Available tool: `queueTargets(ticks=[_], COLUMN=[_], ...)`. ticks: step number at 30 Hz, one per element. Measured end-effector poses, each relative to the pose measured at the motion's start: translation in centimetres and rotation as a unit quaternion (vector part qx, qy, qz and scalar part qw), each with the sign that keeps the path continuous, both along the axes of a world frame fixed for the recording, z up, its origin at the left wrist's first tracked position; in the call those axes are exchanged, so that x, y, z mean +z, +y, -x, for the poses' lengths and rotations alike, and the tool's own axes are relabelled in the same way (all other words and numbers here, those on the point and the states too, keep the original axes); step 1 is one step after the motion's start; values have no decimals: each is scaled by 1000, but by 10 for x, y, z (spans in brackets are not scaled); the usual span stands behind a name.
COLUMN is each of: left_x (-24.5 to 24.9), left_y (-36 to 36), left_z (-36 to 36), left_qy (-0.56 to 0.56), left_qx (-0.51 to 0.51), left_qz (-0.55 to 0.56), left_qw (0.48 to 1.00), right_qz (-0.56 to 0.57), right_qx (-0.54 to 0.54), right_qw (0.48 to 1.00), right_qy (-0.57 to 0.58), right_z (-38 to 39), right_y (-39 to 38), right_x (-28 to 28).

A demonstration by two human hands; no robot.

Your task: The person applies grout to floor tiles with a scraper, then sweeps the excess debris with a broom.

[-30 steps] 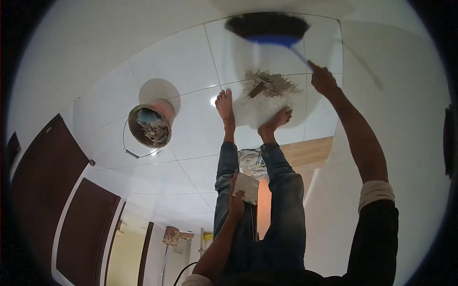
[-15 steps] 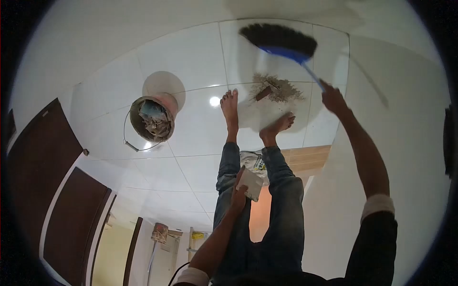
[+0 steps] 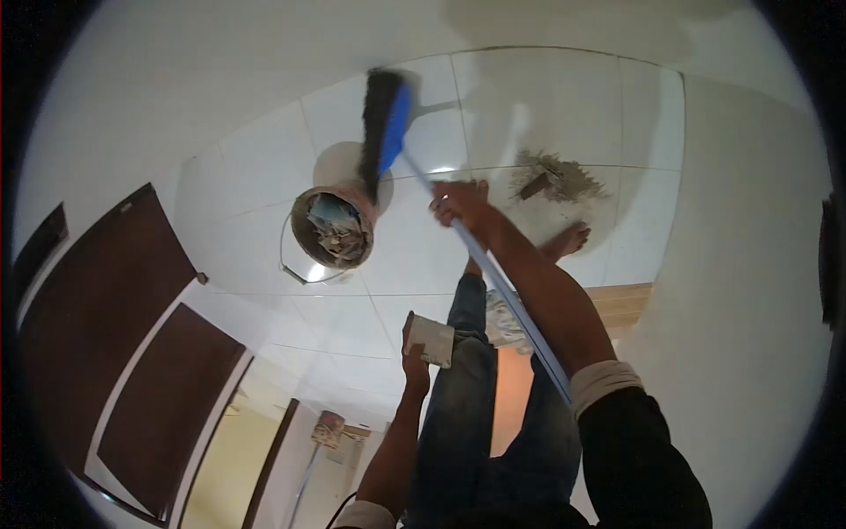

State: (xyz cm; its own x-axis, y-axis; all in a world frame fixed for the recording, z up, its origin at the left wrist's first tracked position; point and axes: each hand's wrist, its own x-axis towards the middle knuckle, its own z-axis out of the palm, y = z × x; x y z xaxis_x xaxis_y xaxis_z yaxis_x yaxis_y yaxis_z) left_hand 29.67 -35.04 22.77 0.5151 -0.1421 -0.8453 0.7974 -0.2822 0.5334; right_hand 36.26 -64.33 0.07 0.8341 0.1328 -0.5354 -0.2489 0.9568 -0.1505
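My right hand [image 3: 460, 210] is wrapped round the pale blue handle of a broom [image 3: 394, 132] with dark bristles and a blue head. The broom head is raised beside the bucket, its bristles overlapping the bucket's far right rim in this view. The bucket [image 3: 300, 231] holds grey and brown scraps. My left hand [image 3: 418, 360] grips a small flat square slab [image 3: 432, 342] with a whitish face, near my left knee. Between my bare feet and the wall lies a heap of grey debris [image 3: 568, 179] with a brown chunk [image 3: 534, 186] on it.
White glossy floor tiles [image 3: 546, 97] meet the wall at the far side. A printed sack [image 3: 507, 322] lies by my legs, next to a wood-look strip [image 3: 621, 306]. Brown doors [image 3: 115, 300] line the left, and a long-handled tool [image 3: 328, 429] stands at lower left.
My right hand has swung the broom left, from beyond the debris heap to the bucket. My left hand has moved slightly left with the slab. The view has shifted a little.
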Motion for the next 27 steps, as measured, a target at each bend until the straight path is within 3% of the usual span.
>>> queueTargets(ticks=[1, 3, 5, 7, 9, 10, 12, 13, 15, 16, 18, 19, 21, 24, 25, 27], left_x=[14, 21, 18, -1, 12, 17, 16, 15, 10, 7, 3, -9, -15, -6, 0, 1], left_y=[-6, 5, 14, 38, 11, -4, -19, -25, -28, -27, -19, 1, 10, 10, 3, -6], left_z=[-10, -17, -24, -27, -42, -49, -59, -63, -67, -72, -79, -80, -96, -101, -102, -101], left_qy=[19, 15, 20, 67, 58, 54, 55, 52, 59, 63, 57, 41, 19, 42, 71, 39], left_qx=[-2, -30, -43, -64, -67, -67, -92, -110, -122, -125, -153, -161, -179, -172, -155, -204], left_qz=[-4, -45, -32, -36, -19, -8, 0, 4, 5, 3, 8, -1, -3, -12, -65, -40], left_qw=[1000, 998, 998, 995, 996, 996, 994, 993, 991, 990, 987, 986, 984, 984, 983, 977], right_qz=[-43, 80, 4, -17, 87, 91, -84, -6, -6, -82, -286, -292, -82, -168, -124, -44], right_qx=[-52, -31, -132, -150, -128, -137, -129, -132, -186, -236, -344, -355, -356, -336, -330, -373], right_qw=[996, 985, 952, 947, 903, 900, 950, 945, 954, 958, 866, 862, 914, 888, 898, 915], right_qy=[-55, 149, 276, 282, 401, 403, 271, 298, 235, 143, 222, 214, 176, 263, 262, 149], right_z=[10, 39, 91, 147, 158, 162, 165, 147, 127, 129, 104, 117, 151, 157, 153, 150], right_y=[-3, -45, -71, -82, -74, -72, -69, -67, -81, -89, -145, -132, -98, -87, -92, -109], right_x=[-39, 7, 60, 85, 134, 149, 178, 179, 130, 83, 84, 78, 71, 162, 175, 126])
